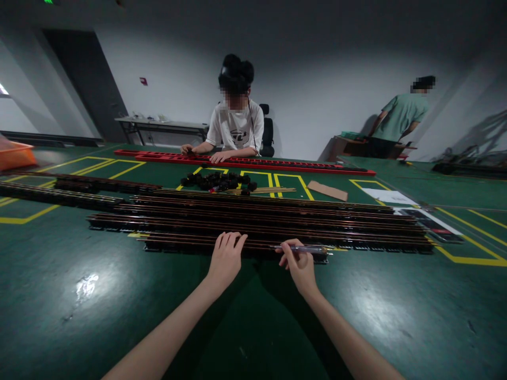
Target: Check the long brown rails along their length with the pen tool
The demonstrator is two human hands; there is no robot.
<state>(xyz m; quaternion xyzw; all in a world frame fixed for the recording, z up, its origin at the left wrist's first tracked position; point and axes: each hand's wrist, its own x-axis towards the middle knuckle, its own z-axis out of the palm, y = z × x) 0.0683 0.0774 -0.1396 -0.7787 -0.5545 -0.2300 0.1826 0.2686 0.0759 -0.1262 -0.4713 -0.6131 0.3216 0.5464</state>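
Note:
Several long dark copper-coloured rails lie side by side across the green table. My left hand rests flat on the nearest rail, fingers stretched out and a little apart. My right hand is closed round a thin pen-like tool that lies sideways over the same rail, its tip pointing right. A heap of small black parts with a few thin wooden sticks sits behind the rails.
A person in a white shirt sits opposite, hands on long red rails. Another person in green stands at the back right. More dark rails lie left; a cardboard piece and papers lie right.

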